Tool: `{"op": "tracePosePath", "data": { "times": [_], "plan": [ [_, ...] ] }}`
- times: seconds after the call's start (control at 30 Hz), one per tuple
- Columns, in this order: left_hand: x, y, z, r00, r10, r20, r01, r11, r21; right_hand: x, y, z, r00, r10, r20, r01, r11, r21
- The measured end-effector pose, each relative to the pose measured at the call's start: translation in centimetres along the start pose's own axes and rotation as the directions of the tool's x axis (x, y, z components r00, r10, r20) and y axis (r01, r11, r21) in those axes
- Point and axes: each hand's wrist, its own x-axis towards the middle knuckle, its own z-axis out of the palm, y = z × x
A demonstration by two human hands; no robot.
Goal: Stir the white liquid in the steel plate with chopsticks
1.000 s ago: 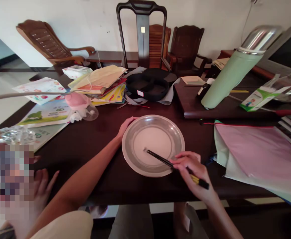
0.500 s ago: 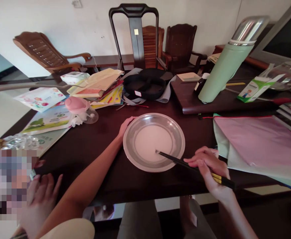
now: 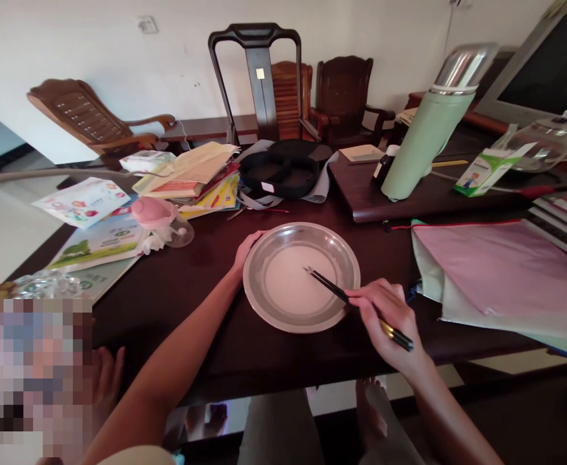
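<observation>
A shallow metal basin (image 3: 254,294) stands on the dark table in front of me, with a whitish liquid (image 3: 293,284) in it. My left hand (image 3: 247,250) grips the basin's left rim; part of the fingers is hidden behind it. In my right hand (image 3: 385,316) is a pair of black chopsticks (image 3: 329,284) with gold bands near the back ends. Their tips reach into the basin over the liquid, close together. I cannot tell how deep the tips go.
At the left edge another person's hand (image 3: 106,374) rests by the table. Behind the basin lie a black bag (image 3: 283,168) and stacked papers (image 3: 191,171). A pink-capped bottle (image 3: 155,213) is left; a green thermos (image 3: 429,142) and pink zip folder (image 3: 487,265) are right.
My right hand and the chopsticks have shifted left and slightly up, and their tips have moved farther back in the basin. My left hand stays at the rim. The view has tilted slightly.
</observation>
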Motion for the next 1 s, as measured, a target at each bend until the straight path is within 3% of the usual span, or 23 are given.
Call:
{"op": "tracePosePath", "data": {
  "times": [0.1, 0.2, 0.37, 0.47, 0.57, 0.7, 0.8, 0.9, 1.0],
  "plan": [
    [7.7, 0.0, 3.5, 0.999, -0.034, -0.023, 0.033, 0.999, -0.002, -0.9, 0.0, -1.3, 0.999, 0.047, -0.012, -0.044, 0.98, 0.192],
    [10.3, -1.4, 3.3, 0.998, -0.045, -0.036, 0.044, 0.999, -0.007, -1.7, -0.6, -1.4, 0.986, 0.132, 0.101, -0.16, 0.921, 0.356],
    [9.6, -2.5, 1.8, 0.992, -0.049, -0.113, 0.05, 0.999, 0.001, -0.8, -1.9, 0.9, 0.963, 0.143, 0.228, -0.225, 0.891, 0.393],
    [9.8, -2.6, 1.8, 0.994, -0.037, -0.106, 0.038, 0.999, 0.005, 0.4, -1.6, 2.5, 0.963, 0.147, 0.224, -0.234, 0.87, 0.434],
    [10.0, -2.7, 1.8, 0.996, -0.011, -0.083, 0.012, 1.0, 0.018, 1.0, -0.7, 2.6, 0.955, 0.222, 0.196, -0.292, 0.813, 0.504],
    [10.1, -3.1, 1.6, 0.997, 0.012, -0.073, -0.009, 1.0, 0.029, 0.4, -0.1, 0.6, 0.954, 0.285, 0.091, -0.281, 0.749, 0.6],
    [10.0, -3.1, 1.6, 0.999, 0.005, -0.054, -0.003, 0.999, 0.037, -0.3, -0.7, -0.3, 0.956, 0.278, -0.093, -0.153, 0.745, 0.649],
    [9.9, -3.0, 1.7, 0.999, -0.027, -0.022, 0.028, 0.999, 0.026, -0.7, -1.4, 0.7, 0.927, 0.272, -0.257, -0.029, 0.737, 0.675],
    [9.9, -2.8, 1.8, 0.999, -0.042, -0.027, 0.042, 0.999, 0.002, -0.9, -1.7, 2.6, 0.94, 0.215, -0.265, 0.035, 0.712, 0.701]
  ]
}}
